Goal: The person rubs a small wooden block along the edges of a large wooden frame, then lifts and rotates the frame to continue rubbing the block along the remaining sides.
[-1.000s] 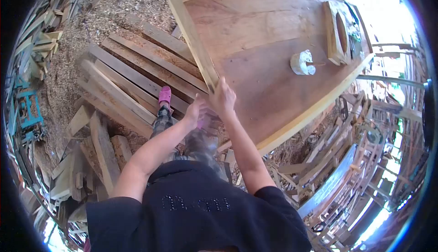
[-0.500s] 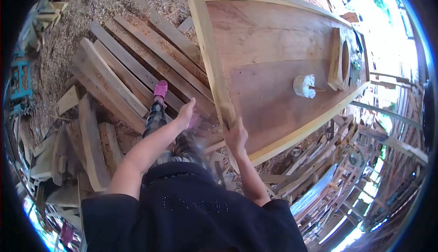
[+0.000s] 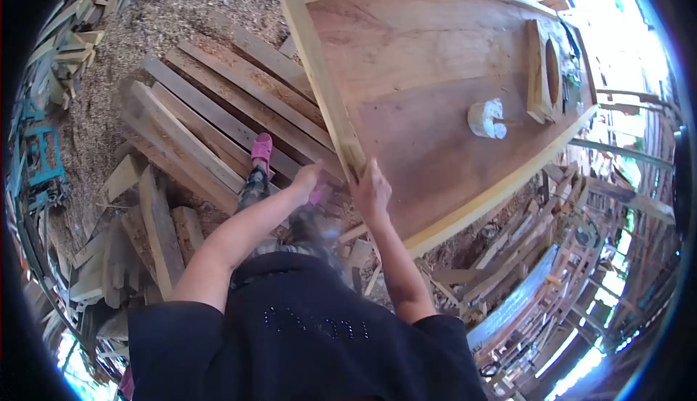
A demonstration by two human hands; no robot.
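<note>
A large wooden panel (image 3: 428,140) with a raised pale border stands in front of me to the right. My right hand (image 3: 372,189) is closed around the near left rail (image 3: 324,89) of that border, its fingertips partly hidden. My left hand (image 3: 308,182) hangs just left of the rail, over the planks, with the thumb stretched out. Its other fingers are partly blurred, and I see nothing held in it. On the panel sit a white-smeared tub (image 3: 485,119) with a stick in it and a wooden piece with an oval opening (image 3: 539,74).
Several loose planks (image 3: 239,114) lie side by side under my feet, one in a pink clog (image 3: 262,147). Short boards (image 3: 156,219) lean at the left. Wood shavings (image 3: 167,23) cover the ground. A blue rack (image 3: 45,158) stands far left; stacked lumber (image 3: 508,256) lies at the right.
My right hand appears slightly higher in view, still at the rail. The left hand has shifted slightly right. The view has turned a little, with the panel's near corner now further left.
</note>
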